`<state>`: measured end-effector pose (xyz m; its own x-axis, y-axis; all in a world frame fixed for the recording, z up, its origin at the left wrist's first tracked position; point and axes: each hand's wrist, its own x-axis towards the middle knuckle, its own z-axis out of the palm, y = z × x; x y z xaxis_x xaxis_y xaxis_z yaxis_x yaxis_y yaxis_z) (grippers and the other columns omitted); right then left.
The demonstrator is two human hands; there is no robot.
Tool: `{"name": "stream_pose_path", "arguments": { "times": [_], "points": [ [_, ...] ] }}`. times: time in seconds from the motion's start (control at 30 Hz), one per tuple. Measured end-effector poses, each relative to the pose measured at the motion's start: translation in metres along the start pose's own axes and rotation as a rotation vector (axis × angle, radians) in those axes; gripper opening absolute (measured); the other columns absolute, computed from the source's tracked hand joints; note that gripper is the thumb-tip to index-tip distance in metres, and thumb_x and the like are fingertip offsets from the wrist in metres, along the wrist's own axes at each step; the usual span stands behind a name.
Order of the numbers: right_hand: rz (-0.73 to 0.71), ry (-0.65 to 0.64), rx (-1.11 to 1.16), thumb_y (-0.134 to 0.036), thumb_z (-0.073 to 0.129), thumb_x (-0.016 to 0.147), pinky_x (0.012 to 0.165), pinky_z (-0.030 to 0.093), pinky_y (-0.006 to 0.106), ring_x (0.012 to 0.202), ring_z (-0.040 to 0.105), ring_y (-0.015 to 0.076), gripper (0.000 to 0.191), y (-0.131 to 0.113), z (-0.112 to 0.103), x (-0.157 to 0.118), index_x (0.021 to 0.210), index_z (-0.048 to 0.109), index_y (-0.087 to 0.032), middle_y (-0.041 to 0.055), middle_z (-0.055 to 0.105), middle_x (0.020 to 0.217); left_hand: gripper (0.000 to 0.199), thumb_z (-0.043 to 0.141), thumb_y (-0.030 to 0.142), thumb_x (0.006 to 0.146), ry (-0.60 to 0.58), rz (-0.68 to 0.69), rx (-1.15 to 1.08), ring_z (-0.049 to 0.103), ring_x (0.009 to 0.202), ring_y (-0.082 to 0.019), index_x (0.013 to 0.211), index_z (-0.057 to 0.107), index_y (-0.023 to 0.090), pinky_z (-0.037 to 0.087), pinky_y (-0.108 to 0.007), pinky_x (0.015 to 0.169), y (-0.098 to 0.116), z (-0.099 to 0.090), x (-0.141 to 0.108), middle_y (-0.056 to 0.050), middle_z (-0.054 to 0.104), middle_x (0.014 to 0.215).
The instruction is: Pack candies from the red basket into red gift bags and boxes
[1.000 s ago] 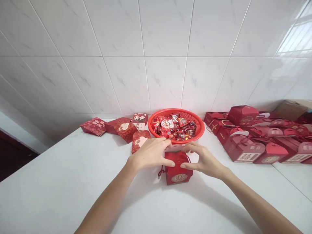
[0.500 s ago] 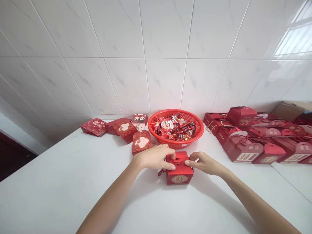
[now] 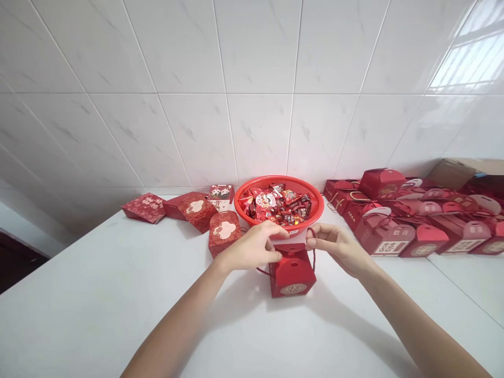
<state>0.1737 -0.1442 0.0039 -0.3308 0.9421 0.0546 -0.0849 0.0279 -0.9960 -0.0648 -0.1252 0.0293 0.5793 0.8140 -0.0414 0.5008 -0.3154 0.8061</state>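
A small red box (image 3: 293, 278) with a round pale label stands upright on the white table in front of the basket. Its two top flaps are raised and lean apart, each with a hole. My left hand (image 3: 255, 247) is at the box's left side, fingers apart, thumb at the front flap and fingertips over the back flap. On the right, my right hand (image 3: 338, 247) pinches a dark red cord (image 3: 314, 257) above the box's right edge. Another piece of cord sticks out at the left, below my left hand.
Behind the box, a red basket (image 3: 319, 212) holds wrapped sweets. Several patterned red boxes (image 3: 224, 231) lie at the left. Rows of red gift boxes (image 3: 384, 233) fill the right, with a cardboard box (image 3: 452, 173) behind. A tiled wall (image 3: 260, 136) closes the back.
My right hand has left the box top and lifted the cord. The box's flaps, lying flatter before, now stand up. The view has shifted slightly to the right.
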Motion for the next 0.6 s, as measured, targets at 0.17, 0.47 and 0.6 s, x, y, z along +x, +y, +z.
{"name": "stream_pose_path", "arguments": {
  "times": [0.17, 0.47, 0.6],
  "points": [
    [-0.108, -0.011, -0.216, -0.043, 0.077, 0.079, 0.082, 0.052, 0.034, 0.085, 0.065, 0.019, 0.03, -0.011, 0.014, -0.01, 0.095, 0.067, -0.019, 0.0055, 0.07, 0.095, 0.053, 0.076, 0.032, 0.082, -0.026, 0.085, -0.547, 0.067, 0.106, -0.024, 0.128, 0.055, 0.02, 0.054, -0.037, 0.09, 0.013, 0.0, -0.01, -0.01, 0.067, 0.113],
    [-0.251, 0.229, -0.681, -0.025, 0.049, 0.088, 0.069, 0.051, 0.033, 0.074, 0.063, 0.0203, 0.015, 0.012, 0.039, -0.027, 0.087, 0.063, -0.022, 0.0052, 0.071, 0.084, 0.071, 0.075, 0.032, 0.084, -0.201, 0.31, -0.338, 0.036, 0.146, -0.029, 0.148, 0.043, 0.029, 0.035, -0.046, 0.12, 0.037, 0.019, -0.033, -0.008, 0.033, 0.161],
    [-0.281, 0.379, -0.653, -0.029, 0.049, 0.087, 0.074, 0.054, 0.034, 0.078, 0.065, 0.0207, 0.019, 0.001, 0.019, -0.04, 0.088, 0.067, -0.022, 0.0052, 0.074, 0.087, 0.069, 0.071, 0.043, 0.087, -0.194, 0.237, -0.095, 0.033, 0.147, -0.03, 0.149, 0.043, 0.036, 0.037, -0.047, 0.118, 0.039, 0.012, -0.037, -0.003, 0.03, 0.163]
  ]
}}
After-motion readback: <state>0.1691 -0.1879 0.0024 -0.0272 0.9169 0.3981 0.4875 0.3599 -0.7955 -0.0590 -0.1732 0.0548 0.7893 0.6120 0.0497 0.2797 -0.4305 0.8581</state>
